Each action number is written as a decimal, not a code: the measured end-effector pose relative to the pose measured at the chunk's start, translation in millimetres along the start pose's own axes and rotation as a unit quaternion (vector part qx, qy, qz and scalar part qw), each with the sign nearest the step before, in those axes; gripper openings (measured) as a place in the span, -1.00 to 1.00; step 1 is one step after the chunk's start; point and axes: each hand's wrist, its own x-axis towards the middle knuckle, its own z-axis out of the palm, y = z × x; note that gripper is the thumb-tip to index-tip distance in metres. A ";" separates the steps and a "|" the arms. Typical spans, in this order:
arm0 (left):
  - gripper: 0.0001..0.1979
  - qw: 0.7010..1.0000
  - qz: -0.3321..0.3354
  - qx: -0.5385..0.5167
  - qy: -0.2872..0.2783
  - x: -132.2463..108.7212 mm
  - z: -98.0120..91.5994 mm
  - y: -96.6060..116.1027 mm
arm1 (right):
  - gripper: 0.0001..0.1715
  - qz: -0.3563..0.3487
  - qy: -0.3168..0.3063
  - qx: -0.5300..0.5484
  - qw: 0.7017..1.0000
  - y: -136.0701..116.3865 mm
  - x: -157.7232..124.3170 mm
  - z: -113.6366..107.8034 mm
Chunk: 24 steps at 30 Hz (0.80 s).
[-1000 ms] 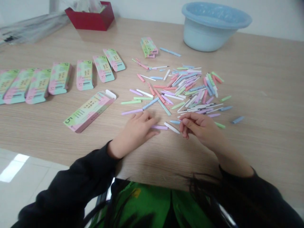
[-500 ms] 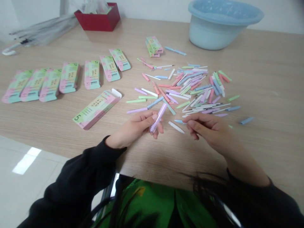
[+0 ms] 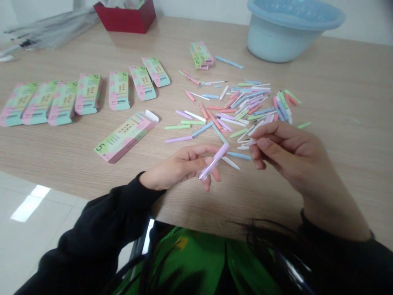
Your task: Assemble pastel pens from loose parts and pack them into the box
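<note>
My left hand pinches a lilac pen barrel, tilted up to the right, just above the table's near edge. My right hand is raised beside it with fingers curled and thumb against them, holding a thin whitish piece that I cannot name. Behind both hands lies a scattered pile of pastel pen parts in pink, green, blue, lilac and white. An open pastel box with its white flap out lies to the left of my left hand.
A row of closed pastel boxes lies along the left of the wooden table. Two stacked boxes sit further back. A light blue basin stands at the back right, a red box at the back left.
My left hand picked the lilac barrel up off the table and lifted it. My right hand rose from the table and moved toward it, holding the thin piece.
</note>
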 end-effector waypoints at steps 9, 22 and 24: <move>-0.78 0.995 0.021 0.099 -0.017 -1.8 3.0 -0.1 | -0.83 -0.077 -0.045 -0.205 0.975 -17.4 -4.4 8.2; -0.82 0.990 0.058 0.123 -0.043 0.6 5.6 -0.3 | -0.90 -0.093 -0.135 -0.341 0.926 -22.0 1.6 19.7; -0.83 0.989 0.070 0.122 -0.046 0.4 5.7 0.0 | -0.80 -0.099 -0.140 -0.316 0.933 -20.1 1.2 20.1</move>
